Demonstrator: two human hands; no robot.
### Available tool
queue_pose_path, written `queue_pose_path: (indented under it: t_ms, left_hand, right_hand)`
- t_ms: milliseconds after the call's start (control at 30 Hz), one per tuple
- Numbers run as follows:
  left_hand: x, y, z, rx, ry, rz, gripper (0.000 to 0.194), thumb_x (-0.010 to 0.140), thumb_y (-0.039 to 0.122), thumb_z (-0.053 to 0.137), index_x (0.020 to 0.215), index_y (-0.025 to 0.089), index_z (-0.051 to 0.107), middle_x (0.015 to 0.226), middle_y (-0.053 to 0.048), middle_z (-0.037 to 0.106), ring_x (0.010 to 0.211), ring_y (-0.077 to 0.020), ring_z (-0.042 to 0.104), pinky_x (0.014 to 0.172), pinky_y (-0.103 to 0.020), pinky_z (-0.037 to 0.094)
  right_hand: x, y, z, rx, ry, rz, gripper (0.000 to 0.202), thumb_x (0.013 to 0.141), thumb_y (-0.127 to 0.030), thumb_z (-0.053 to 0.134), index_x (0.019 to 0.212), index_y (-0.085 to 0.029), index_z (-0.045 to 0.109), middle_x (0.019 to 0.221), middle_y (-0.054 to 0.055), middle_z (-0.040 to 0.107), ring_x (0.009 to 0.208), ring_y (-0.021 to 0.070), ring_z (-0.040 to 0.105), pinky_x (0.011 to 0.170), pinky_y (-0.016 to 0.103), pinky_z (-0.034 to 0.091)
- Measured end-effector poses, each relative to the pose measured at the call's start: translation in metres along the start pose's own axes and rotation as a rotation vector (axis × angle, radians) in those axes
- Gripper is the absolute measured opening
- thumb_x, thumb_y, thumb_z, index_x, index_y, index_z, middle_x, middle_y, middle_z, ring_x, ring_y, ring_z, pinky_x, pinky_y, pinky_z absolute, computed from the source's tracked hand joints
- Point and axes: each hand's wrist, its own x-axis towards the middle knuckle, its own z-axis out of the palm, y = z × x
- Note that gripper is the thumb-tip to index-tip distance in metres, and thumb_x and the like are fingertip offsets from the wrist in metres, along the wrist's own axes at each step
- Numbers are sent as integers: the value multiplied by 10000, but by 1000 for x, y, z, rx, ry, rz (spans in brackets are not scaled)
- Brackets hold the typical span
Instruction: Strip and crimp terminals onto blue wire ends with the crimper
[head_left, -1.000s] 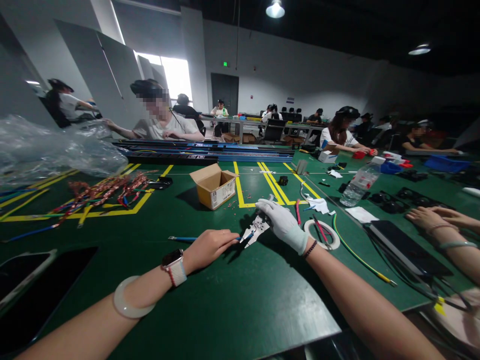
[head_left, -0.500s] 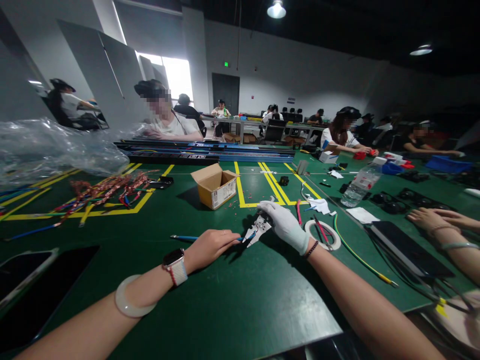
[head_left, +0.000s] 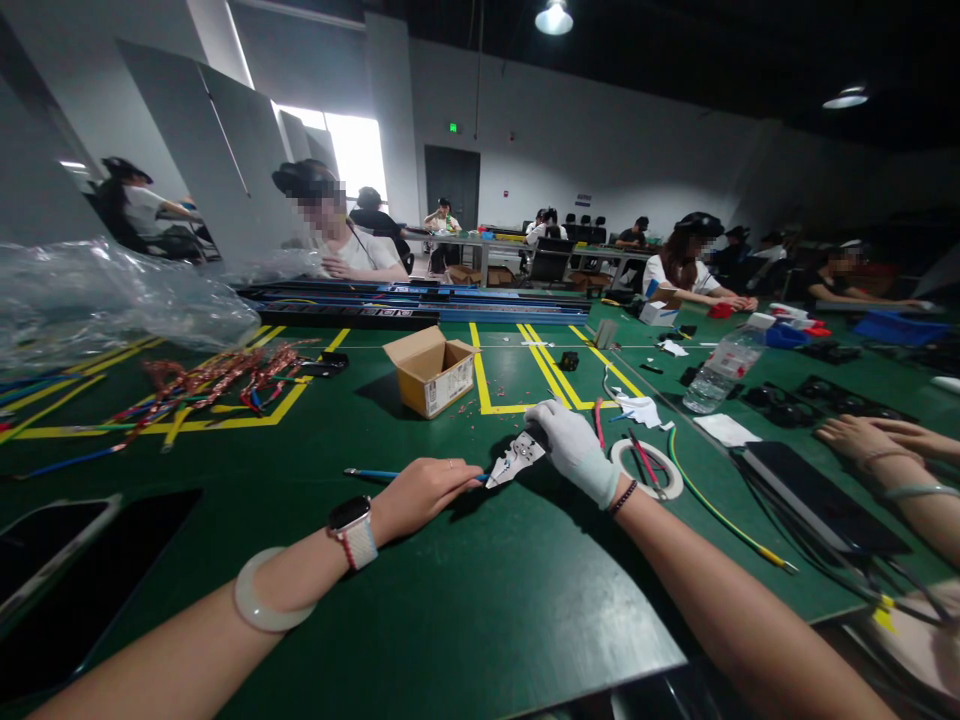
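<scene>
Inward from the near edge of the bench [head_left: 457, 610], the left hand [head_left: 427, 490] has its grip pinched together on a blue wire [head_left: 373, 475], one end reaching the pliers' tips. The gloved right hand [head_left: 574, 440] has its grip clamped around the pliers [head_left: 519, 458]. Farther from that edge, a cardboard box [head_left: 431, 385] and, rightward, a bottle [head_left: 726, 365] carry printed labels too small to read. Beyond the bench's far edge, a green sign [head_left: 453, 128] glows, illegible.
</scene>
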Motion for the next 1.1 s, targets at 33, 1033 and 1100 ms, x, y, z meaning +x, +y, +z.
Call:
queue_pose_path:
  t_ms: [33,1033,1100]
  left_hand:
    - [0,0,0,3,1,3,404,1015,362,274,1066,154,616,851,-55,657,755,-153,617,672,-248,437]
    - [0,1,0,28,4,37,418,1015,362,271,1069,139,621,875,-66,676,786,-158,635,691,-248,450]
    - [0,1,0,25,-2,40,419,1017,354,266,1072,142,622,866,-63,672,777,-156,634,681,-246,450]
  right_hand:
    - [0,1,1,40,27,-30,217,913,-179,470,1096,-149,584,1077,118,620,985,210,590,860,332,469]
    - [-1,8,4,99,107,-34,156,891,-150,510,1030,-161,581,1013,91,621,932,190,575,823,300,440]
    - [-2,12,6,134,145,-13,215,853,-89,516,1044,-173,570,1024,82,617,923,181,572,821,293,440]
